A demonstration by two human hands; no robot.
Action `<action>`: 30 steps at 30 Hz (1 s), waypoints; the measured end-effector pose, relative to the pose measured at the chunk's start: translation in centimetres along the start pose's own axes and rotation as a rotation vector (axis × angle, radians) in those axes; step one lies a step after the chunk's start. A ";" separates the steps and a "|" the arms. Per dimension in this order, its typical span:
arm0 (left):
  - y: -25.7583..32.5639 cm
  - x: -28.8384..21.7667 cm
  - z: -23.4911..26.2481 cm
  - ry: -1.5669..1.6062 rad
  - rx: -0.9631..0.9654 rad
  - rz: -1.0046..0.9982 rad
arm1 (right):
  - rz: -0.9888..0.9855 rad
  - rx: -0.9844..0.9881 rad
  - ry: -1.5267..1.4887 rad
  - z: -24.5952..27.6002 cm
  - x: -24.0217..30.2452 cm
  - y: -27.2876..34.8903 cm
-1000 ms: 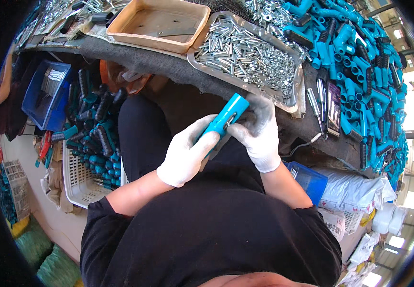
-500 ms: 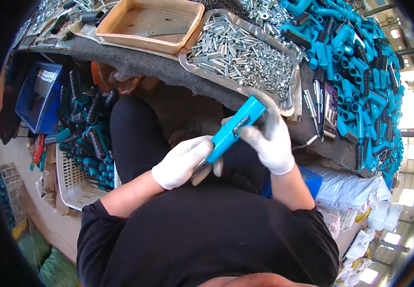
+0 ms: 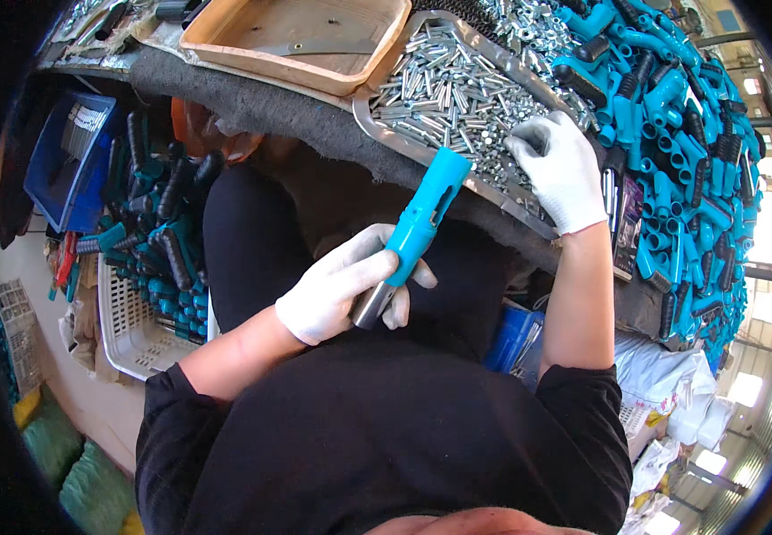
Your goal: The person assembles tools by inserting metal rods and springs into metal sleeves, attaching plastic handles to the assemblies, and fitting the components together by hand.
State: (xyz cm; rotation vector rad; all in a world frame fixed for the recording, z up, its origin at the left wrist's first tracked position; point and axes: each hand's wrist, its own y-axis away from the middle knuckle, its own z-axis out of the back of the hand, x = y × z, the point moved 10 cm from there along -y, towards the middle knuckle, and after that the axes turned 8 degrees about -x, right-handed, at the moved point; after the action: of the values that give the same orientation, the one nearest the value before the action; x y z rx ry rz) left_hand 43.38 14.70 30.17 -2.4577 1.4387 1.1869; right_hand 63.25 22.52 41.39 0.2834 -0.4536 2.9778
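Teal handle (image 3: 426, 214) with a bare metal end, held over the lap and tilted up toward the surface edge (image 3: 315, 120); left hand (image 3: 341, 290), gloved white, has its fingers clamped around the lower part, near the metal end. Right hand (image 3: 560, 169), also gloved, rests in the metal tray (image 3: 377, 120) of small silver pins (image 3: 453, 89), fingers curled down among them; whether they have closed on a pin cannot be told. Judged step: fetching a pin while the handle waits in the other hand. The next move would call for pinching out a single pin from the loose heap and bringing it to the handle, which needs to be kept steady. Beyond the tray, a heap of teal handles (image 3: 680, 116) on the right of the surface, a wooden tray (image 3: 225, 36) to the left. Below, a white basket (image 3: 127, 330) of teal and black grips and a blue bin (image 3: 56, 174) on the floor.
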 end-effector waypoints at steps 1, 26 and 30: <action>-0.1 -0.1 0.0 0.002 -0.006 0.004 | -0.025 0.028 -0.009 -0.3 -0.2 -0.1; 1.6 -1.0 -0.8 -0.351 -0.190 -0.185 | -0.184 -0.324 -0.701 2.7 -2.0 3.7; 1.7 -1.2 -0.3 -0.455 -0.261 -0.224 | -0.125 -0.040 -0.950 2.2 5.6 7.7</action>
State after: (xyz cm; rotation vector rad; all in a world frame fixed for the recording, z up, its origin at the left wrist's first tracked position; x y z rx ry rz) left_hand 41.94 14.45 31.69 -2.2024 0.9124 1.8174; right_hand 57.02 15.02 42.42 1.6509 -0.5273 2.5142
